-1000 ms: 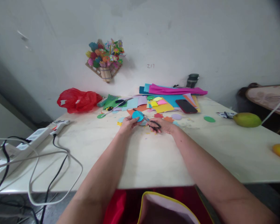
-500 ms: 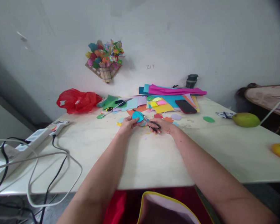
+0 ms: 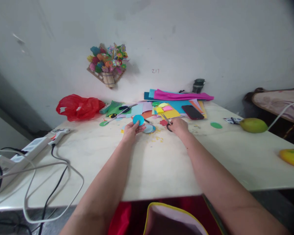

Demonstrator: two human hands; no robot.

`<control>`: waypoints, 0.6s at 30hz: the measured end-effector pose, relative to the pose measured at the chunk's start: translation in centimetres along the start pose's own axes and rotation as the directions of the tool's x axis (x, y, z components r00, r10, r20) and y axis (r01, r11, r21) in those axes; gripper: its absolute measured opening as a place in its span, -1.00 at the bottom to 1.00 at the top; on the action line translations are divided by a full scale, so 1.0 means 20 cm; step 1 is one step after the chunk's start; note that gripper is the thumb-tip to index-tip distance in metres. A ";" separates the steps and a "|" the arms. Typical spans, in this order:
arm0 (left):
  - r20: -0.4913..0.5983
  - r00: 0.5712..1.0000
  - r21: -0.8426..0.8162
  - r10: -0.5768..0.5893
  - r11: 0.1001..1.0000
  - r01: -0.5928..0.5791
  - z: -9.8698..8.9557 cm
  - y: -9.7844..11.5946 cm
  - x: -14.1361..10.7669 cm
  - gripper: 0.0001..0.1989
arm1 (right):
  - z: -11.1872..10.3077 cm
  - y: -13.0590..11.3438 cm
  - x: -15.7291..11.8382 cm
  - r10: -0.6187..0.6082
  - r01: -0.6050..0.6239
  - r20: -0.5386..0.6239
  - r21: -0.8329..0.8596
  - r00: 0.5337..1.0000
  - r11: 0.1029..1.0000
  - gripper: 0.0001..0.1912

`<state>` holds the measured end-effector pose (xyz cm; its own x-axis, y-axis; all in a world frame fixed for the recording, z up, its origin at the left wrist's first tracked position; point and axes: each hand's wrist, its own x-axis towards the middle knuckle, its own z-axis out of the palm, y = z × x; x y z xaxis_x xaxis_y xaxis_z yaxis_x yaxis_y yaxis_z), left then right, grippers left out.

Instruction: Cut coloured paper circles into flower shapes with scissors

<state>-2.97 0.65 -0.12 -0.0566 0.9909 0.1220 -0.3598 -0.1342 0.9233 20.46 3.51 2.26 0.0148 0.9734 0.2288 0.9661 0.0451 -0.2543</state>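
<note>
A round blue paper piece (image 3: 138, 120) is pinched in my left hand (image 3: 131, 131), held over the middle of the table. My right hand (image 3: 179, 126) is closed round the handles of a pair of scissors (image 3: 167, 120), whose blades point up and left, apart from the blue piece. Between the hands lie pale blue round pieces (image 3: 149, 128) with a dark pen-like item beside them. A red flower-shaped cutout (image 3: 163, 122) is just left of the scissors. Small yellow scraps (image 3: 158, 139) are scattered nearer to me.
Coloured paper sheets (image 3: 181, 106) and a phone (image 3: 192, 112) lie at the back. A red plastic bag (image 3: 79, 107) and other scissors (image 3: 127, 108) are back left. Power strips (image 3: 34, 148) with cables stand left. Green-yellow fruit (image 3: 254, 125) lies right, a yellow one (image 3: 292, 157) nearer.
My right hand has moved right with the scissors, away from the blue piece. My left hand still holds that piece, now more upright. The view has shifted slightly.
</note>
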 end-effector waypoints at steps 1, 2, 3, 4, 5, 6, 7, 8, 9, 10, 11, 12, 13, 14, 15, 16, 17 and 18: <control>0.000 1.000 -0.002 0.000 1.000 0.000 0.00 0.00 0.00 -0.75 | 0.00 0.00 0.00 0.014 -0.013 0.022 -0.028 1.000 1.000 -0.68; 0.001 1.000 -0.006 0.002 1.000 -0.002 0.00 0.00 0.00 -0.75 | 0.01 0.00 0.00 0.027 -0.026 0.036 -0.042 0.999 0.999 -0.67; 0.005 1.000 -0.012 0.006 1.000 -0.006 0.00 0.00 0.00 -0.76 | 0.01 0.00 0.00 0.036 -0.034 0.047 -0.044 0.998 0.998 -0.67; 0.008 1.000 -0.018 0.010 1.000 -0.010 0.00 0.00 0.00 -0.77 | 0.01 0.00 0.01 0.042 -0.040 0.062 -0.035 0.997 0.999 -0.67; 0.011 1.000 -0.024 0.014 1.000 -0.014 0.00 0.00 0.00 -0.77 | 0.01 0.00 0.01 0.048 -0.046 0.087 -0.017 0.995 0.999 -0.69; 0.013 1.000 -0.028 0.018 0.999 -0.017 0.00 0.00 -0.01 -0.77 | 0.00 0.01 0.02 0.051 -0.052 0.119 0.007 0.992 0.999 -0.71; 0.014 1.000 -0.033 0.020 0.999 -0.020 0.00 0.00 -0.01 -0.77 | 0.00 0.01 0.02 0.053 -0.058 0.151 0.030 0.987 0.998 -0.73; 0.016 1.000 -0.038 0.022 0.999 -0.021 0.00 0.00 -0.01 -0.76 | -0.01 0.00 0.02 0.052 -0.060 0.173 0.045 0.984 0.997 -0.73; 0.018 1.000 -0.044 0.023 0.999 -0.022 0.00 0.00 -0.01 -0.75 | -0.02 -0.01 0.02 0.046 -0.055 0.177 0.048 0.983 0.997 -0.73; 0.022 0.999 -0.050 0.023 0.998 -0.022 0.00 0.01 -0.01 -0.75 | -0.02 -0.02 0.02 0.030 -0.038 0.160 0.044 0.987 0.998 -0.73; 0.025 0.999 -0.056 0.022 0.998 -0.021 0.00 0.01 -0.02 -0.74 | -0.02 -0.05 0.02 0.005 -0.009 0.124 0.031 0.992 0.999 -0.73; 0.026 0.999 -0.060 0.021 0.998 -0.019 0.00 0.01 -0.02 -0.73 | -0.02 -0.08 0.02 -0.033 0.031 0.084 0.022 0.996 0.999 -0.73; 0.028 0.999 -0.061 0.016 0.998 -0.014 0.00 0.01 -0.02 -0.72 | -0.02 -0.11 0.03 -0.080 0.078 0.056 0.027 0.995 0.997 -0.73; 0.032 0.999 -0.058 0.011 0.998 -0.009 0.00 0.01 -0.02 -0.71 | -0.01 -0.15 0.03 -0.125 0.123 0.048 0.042 0.991 0.991 -0.74; 0.035 0.999 -0.050 0.003 0.999 -0.002 0.00 0.01 -0.03 -0.71 | 0.00 -0.20 0.04 -0.163 0.160 0.066 0.051 0.984 0.986 -0.75; 0.034 0.999 -0.039 -0.006 0.999 0.007 0.00 0.01 -0.03 -0.71 | 0.02 -0.24 0.05 -0.209 0.205 0.086 0.061 0.974 0.977 -0.75; 0.028 0.999 -0.025 -0.015 1.000 0.016 0.00 0.00 -0.03 -0.71 | 0.03 -0.28 0.07 -0.243 0.237 0.094 0.068 0.965 0.969 -0.75; 0.019 0.999 -0.009 -0.026 1.000 0.026 0.00 0.00 -0.03 -0.71 | 0.05 -0.32 0.09 -0.254 0.249 0.083 0.066 0.964 0.966 -0.75</control>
<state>-2.97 0.06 -0.14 -0.0299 0.9940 0.1048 -0.3697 -0.1084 0.9228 14.14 5.19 3.42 -0.2522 0.9453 0.2068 0.9202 0.3004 -0.2508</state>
